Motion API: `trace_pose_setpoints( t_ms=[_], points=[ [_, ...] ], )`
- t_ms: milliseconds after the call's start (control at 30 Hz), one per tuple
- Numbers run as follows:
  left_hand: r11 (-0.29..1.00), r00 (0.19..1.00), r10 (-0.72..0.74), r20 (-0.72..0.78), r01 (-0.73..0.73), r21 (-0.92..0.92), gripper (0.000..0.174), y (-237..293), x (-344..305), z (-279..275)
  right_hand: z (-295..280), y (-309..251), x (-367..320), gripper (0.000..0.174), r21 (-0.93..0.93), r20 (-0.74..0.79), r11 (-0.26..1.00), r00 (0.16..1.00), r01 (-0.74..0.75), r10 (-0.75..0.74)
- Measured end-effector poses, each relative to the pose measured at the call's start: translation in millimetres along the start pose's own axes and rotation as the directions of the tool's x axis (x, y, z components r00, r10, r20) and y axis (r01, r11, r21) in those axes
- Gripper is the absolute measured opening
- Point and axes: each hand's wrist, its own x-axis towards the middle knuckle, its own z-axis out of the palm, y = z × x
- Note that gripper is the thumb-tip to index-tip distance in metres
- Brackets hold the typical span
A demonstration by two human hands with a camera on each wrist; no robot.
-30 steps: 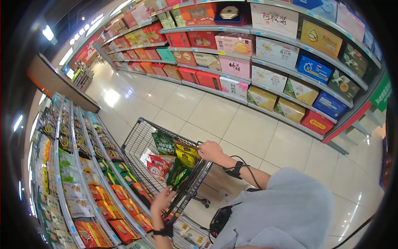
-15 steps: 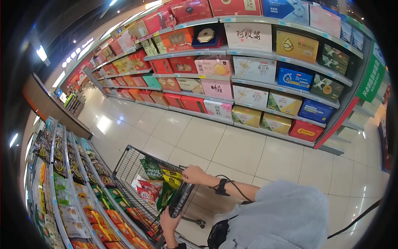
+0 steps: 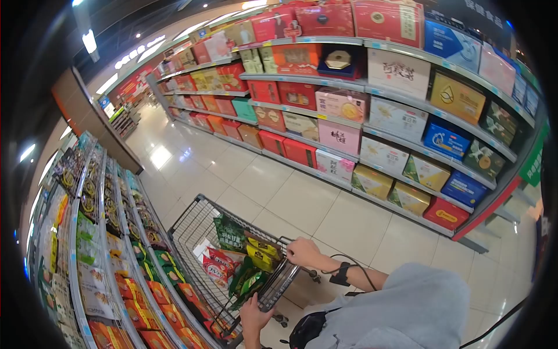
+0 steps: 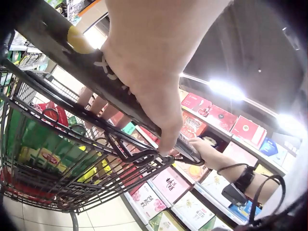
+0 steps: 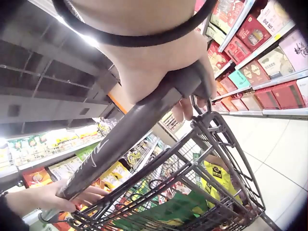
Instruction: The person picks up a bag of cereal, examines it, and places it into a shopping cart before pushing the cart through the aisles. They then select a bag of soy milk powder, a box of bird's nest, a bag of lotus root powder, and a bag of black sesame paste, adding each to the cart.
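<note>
A wire shopping cart [image 3: 189,232] stands before me, its dark handle [image 5: 127,132] running between my two hands. My left hand [image 4: 151,82] grips the handle near its left end, with the fingers curled beneath it. Round the right end, by the cart's corner, my right hand [image 3: 303,253] holds on, fingertips showing below the bar. Inside the basket lie a dark green bag [image 3: 228,231], yellow bags [image 3: 261,256] and red-and-white bags [image 3: 216,272]. Another shiny green bag [image 3: 251,282] rests closest to the handle.
Sloping shelves of packaged snacks [image 3: 139,308] run close along the cart's left side. Across the tiled floor [image 3: 279,215], a long shelf unit holds gift boxes [image 3: 340,136]. A brown pillar [image 3: 93,116] stands at the far end of the left shelves.
My left hand, at first loose by the handle's left end, has come down and closed round it. My right hand keeps its hold. The head view has swung about.
</note>
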Motion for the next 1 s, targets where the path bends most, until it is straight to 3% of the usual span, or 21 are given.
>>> trace_pose_setpoints(
  t_ms=[200,367,533,600,633,700,800,867,933,1000],
  points=[
    [0.997,0.994,0.054,-0.092,-0.058,-0.047,0.081,-37,38,-1,20,6,50,0.017,-0.039,0.100,0.999,0.995,0.006,-0.002],
    [0.996,0.996,0.042,-0.080,-0.048,-0.072,0.072,-59,75,-25,49,4,95,0.019,-0.034,0.046,0.999,0.999,-0.007,0.009],
    [0.990,0.974,0.102,-0.202,-0.119,-0.075,0.070,-95,85,-34,64,-10,123,0.021,-0.052,0.026,0.999,1.000,-0.002,0.003],
    [0.966,0.966,-0.079,-0.247,0.012,-0.260,0.061,-117,75,-48,74,-13,138,0.021,-0.040,0.048,0.999,0.999,0.009,-0.007],
    [0.968,0.963,-0.082,-0.258,0.015,-0.252,0.061,-130,68,-52,77,-16,145,0.021,-0.033,0.044,0.999,0.999,0.021,-0.019],
    [0.965,0.917,-0.252,-0.311,0.215,-0.147,0.049,-165,57,-57,83,-29,155,0.023,-0.051,0.015,0.995,0.996,-0.083,0.084],
    [0.956,0.883,-0.275,-0.381,0.295,-0.008,0.036,-199,58,-67,98,-37,176,0.023,-0.132,-0.039,0.984,0.993,-0.117,0.113],
    [0.946,0.888,-0.290,-0.356,0.322,0.033,0.042,-209,77,-65,113,-34,190,0.024,-0.112,-0.027,0.986,0.992,-0.125,0.123],
    [0.928,0.870,-0.338,-0.358,0.371,0.023,0.043,-213,97,-78,110,-48,208,0.026,-0.142,0.001,0.986,0.996,-0.085,0.086],
    [0.921,0.867,-0.367,-0.338,0.389,-0.002,0.043,-222,114,-91,117,-45,223,0.021,-0.039,-0.014,0.998,0.999,0.043,-0.044]
  ],
)
